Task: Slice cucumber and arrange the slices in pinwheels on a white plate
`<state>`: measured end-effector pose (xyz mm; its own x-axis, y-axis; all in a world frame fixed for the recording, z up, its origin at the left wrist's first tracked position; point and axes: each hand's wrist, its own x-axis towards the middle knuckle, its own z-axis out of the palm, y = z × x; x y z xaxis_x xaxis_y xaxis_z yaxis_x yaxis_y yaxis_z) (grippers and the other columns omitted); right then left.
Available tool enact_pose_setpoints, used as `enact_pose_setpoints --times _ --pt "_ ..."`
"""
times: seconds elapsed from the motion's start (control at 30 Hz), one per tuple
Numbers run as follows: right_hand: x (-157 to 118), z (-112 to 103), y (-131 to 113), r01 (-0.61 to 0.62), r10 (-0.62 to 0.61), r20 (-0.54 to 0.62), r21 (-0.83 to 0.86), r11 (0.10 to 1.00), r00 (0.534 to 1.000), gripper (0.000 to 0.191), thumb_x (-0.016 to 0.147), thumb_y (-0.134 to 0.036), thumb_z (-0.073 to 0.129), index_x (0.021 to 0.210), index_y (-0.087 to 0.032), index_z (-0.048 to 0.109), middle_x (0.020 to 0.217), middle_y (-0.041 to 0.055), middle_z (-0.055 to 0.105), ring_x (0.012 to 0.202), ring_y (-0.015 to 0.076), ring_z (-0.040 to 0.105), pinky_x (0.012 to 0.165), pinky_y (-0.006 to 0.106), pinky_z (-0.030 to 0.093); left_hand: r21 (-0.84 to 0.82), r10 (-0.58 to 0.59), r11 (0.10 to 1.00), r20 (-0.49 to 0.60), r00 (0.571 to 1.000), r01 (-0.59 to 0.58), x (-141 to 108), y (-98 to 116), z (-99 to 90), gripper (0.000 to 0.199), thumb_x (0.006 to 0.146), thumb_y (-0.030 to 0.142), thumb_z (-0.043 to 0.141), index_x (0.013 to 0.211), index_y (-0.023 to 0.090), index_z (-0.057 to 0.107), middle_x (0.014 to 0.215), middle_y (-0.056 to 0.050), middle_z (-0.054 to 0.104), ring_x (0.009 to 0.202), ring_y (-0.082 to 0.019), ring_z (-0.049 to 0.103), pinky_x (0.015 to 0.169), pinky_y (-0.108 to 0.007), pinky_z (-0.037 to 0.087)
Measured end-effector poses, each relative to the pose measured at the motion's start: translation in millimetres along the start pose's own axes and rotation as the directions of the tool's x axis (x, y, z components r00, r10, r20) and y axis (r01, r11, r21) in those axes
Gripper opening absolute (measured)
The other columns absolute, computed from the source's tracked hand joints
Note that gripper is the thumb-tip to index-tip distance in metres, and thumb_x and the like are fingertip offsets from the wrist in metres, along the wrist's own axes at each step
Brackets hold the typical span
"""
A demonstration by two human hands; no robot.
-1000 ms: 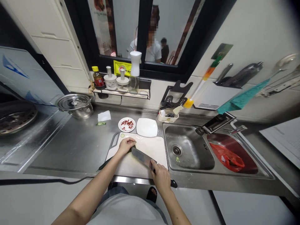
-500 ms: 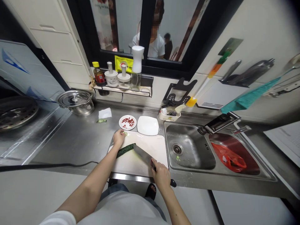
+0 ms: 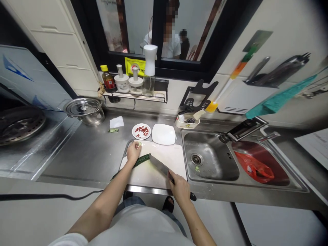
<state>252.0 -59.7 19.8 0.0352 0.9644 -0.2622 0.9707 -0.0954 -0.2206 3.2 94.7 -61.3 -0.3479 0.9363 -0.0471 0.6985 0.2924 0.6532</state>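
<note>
My right hand (image 3: 180, 190) grips the handle of a kitchen knife (image 3: 161, 166), its broad blade pointing up and left over the white cutting board (image 3: 170, 155). The blade's tip end is beside the cut end of a dark green cucumber (image 3: 142, 159), which lies slantwise on the board and runs partly beneath my left wrist. At the board's upper left edge, my left hand (image 3: 133, 152) has its fingers closed on a pale cucumber slice (image 3: 139, 144). Just beyond the board are a round plate of small red pieces (image 3: 141, 131) and a white squarish plate (image 3: 163, 134).
A double sink (image 3: 211, 172) adjoins the board on the right, with a red plastic bag (image 3: 256, 169) in its far basin. A lidded steel pot (image 3: 85, 114), a white tissue (image 3: 117, 122) and a cucumber scrap (image 3: 113, 130) are at left. Bottles stand on the wall rack (image 3: 135, 96).
The view has shifted slightly. My left hand remains by the slice at the board's upper left. The knife stays in my right hand at the cucumber's cut end.
</note>
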Motion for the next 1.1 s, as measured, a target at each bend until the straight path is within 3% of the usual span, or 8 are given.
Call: enact_pose_setpoints --times 0.2,0.3,0.57,0.7,0.93,1.1 --pt "-1.5 -3.4 -3.5 -0.014 0.015 -0.012 0.051 0.999 1.0 0.043 0.09 -0.024 0.049 0.132 -0.027 0.058 0.109 0.0057 0.071 0.099 0.0193 0.065 0.082 0.026 0.043 -0.034 0.042 0.999 0.017 0.999 -0.042 -17.1 -5.3 -10.1 0.022 0.08 0.031 0.06 0.097 0.021 0.067 0.087 -0.003 0.069 0.081 -0.018 0.063 0.075 -0.026 0.044" --pt "-2.2 -3.3 -6.7 -0.058 0.058 -0.001 0.069 0.996 0.998 0.039 0.093 -0.027 0.044 0.128 -0.027 0.061 0.108 0.0062 0.072 0.097 0.0195 0.066 0.08 0.026 0.043 -0.014 0.12 0.993 0.058 0.991 -0.12 -25.4 -5.5 -17.0 0.021 0.081 0.032 0.06 0.095 0.02 0.068 0.089 -0.004 0.069 0.084 -0.019 0.063 0.078 -0.028 0.045" --pt "4.7 -1.3 -14.6 -0.137 0.128 0.069 0.157 0.978 0.989 0.036 0.098 -0.031 0.034 0.118 -0.024 0.063 0.098 0.0043 0.073 0.09 0.017 0.066 0.069 0.023 0.038 0.025 0.311 0.946 0.222 0.924 -0.324 -49.5 0.6 -24.8 0.03 0.087 0.038 0.057 0.108 0.021 0.069 0.106 -0.008 0.069 0.104 -0.023 0.06 0.093 -0.033 0.044" --pt "13.5 -2.7 -21.6 -0.107 0.084 0.122 0.19 0.976 0.989 0.036 0.099 -0.031 0.032 0.113 -0.02 0.062 0.098 0.0055 0.072 0.089 0.0161 0.064 0.067 0.022 0.036 0.005 0.362 0.926 0.274 0.891 -0.378 -54.9 -0.4 -24.9 0.03 0.089 0.037 0.055 0.109 0.021 0.069 0.105 -0.008 0.069 0.105 -0.022 0.06 0.095 -0.033 0.044" --pt "30.0 -9.8 -42.9 -0.049 0.034 0.218 0.063 0.997 0.975 0.033 0.1 -0.032 0.031 0.11 -0.018 0.059 0.101 0.009 0.071 0.093 0.0192 0.064 0.067 0.024 0.034 -0.001 0.413 0.905 0.253 0.875 -0.426 -58.5 -2.5 -21.9 0.028 0.092 0.032 0.049 0.11 0.022 0.069 0.107 -0.007 0.068 0.105 -0.021 0.058 0.095 -0.033 0.043" --pt "38.7 -14.8 -54.1 -0.017 0.004 0.245 0.05 0.999 0.97 0.031 0.1 -0.029 0.031 0.112 -0.017 0.057 0.104 0.0113 0.07 0.096 0.02 0.064 0.07 0.025 0.036 0.021 0.492 0.853 0.299 0.818 -0.521 -57.5 -0.3 -17.5 0.033 0.093 0.022 0.045 0.117 0.025 0.067 0.103 -0.007 0.064 0.101 -0.02 0.056 0.091 -0.031 0.044"
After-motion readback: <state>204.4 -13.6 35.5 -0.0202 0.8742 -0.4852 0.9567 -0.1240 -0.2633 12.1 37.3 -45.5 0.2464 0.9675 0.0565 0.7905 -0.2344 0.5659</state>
